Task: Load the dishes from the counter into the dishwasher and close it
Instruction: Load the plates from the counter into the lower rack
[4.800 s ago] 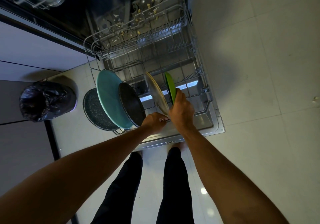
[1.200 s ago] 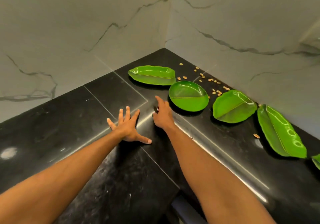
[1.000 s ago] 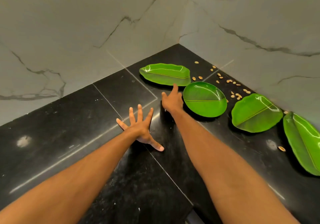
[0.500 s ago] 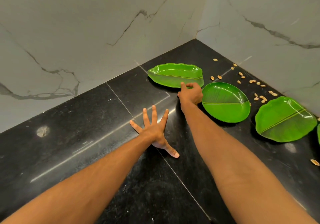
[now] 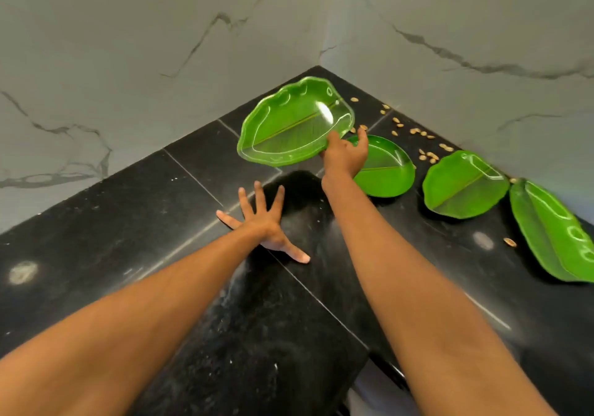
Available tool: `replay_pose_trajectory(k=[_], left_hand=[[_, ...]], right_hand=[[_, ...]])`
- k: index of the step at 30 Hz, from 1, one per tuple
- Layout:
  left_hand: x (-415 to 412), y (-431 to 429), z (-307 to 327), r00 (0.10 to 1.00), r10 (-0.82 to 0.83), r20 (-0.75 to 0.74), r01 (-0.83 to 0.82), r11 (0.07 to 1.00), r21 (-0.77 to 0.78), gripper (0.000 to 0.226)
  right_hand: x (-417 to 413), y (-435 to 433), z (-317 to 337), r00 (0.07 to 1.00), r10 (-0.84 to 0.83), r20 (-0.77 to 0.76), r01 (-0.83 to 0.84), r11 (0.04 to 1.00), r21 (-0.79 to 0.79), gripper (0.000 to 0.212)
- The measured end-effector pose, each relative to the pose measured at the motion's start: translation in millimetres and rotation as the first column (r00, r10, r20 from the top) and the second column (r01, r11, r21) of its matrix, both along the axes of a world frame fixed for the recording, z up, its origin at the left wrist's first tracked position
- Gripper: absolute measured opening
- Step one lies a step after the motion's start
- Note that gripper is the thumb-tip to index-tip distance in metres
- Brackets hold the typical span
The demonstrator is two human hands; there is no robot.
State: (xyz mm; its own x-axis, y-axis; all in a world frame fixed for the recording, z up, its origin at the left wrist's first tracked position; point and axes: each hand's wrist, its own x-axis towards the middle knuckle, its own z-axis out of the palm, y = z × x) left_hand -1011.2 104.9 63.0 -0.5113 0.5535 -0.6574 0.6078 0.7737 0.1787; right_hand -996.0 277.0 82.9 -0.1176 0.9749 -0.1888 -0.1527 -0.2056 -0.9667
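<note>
On counter (image 5: 128, 222), 3 green leaf plates (image 5: 384, 171) (image 5: 463, 187) (image 5: 553, 235); 4th plate (image 5: 289, 126) pinched by right fingers (image 5: 333, 141); left fingers (image 5: 260, 197) spread.

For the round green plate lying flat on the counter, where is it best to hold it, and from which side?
Probably its near rim, from the front of the counter. The round plate lies flat on it, so only its raised rim can be pinched; seeds and the wall crowd its far side.
</note>
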Motion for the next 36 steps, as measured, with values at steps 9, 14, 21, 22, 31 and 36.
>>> replay_pose_trajectory(k=[9, 14, 21, 22, 31, 36], left_hand=[[13, -29, -8, 0.995, -0.011, -0.103, 0.028, 0.986, 0.164, 0.153], [53, -57, -29, 0.967, 0.068, -0.245, 0.01, 0.952, 0.306, 0.096], [167, -122, -54, 0.914, 0.117, -0.388, 0.114, 0.845, 0.523, 0.049], [187, -134, -57, 0.906, 0.097, -0.413, 0.164, 0.818, 0.551, 0.045], [433, -254, -96, 0.969, -0.186, -0.163, 0.243, 0.6, 0.762, 0.019], [579, -321, -145, 0.87, -0.488, -0.065, 0.422, 0.671, 0.61, 0.026]], right_hand=[[166, -59, 16, 0.999, 0.043, -0.027, -0.045, 0.994, -0.096, 0.021], [266, -105, -6, 0.993, -0.12, 0.008, 0.12, 0.98, -0.16, 0.021], [429, -179, -37, 0.979, -0.194, 0.063, 0.201, 0.97, -0.133, 0.021], [458, -196, -43, 0.978, -0.197, 0.07, 0.204, 0.97, -0.129, 0.022], [706, -349, -116, 0.898, -0.277, 0.343, 0.346, 0.924, -0.159, 0.027], [837, -431, -160, 0.796, -0.266, 0.544, 0.444, 0.867, -0.227, 0.035]])
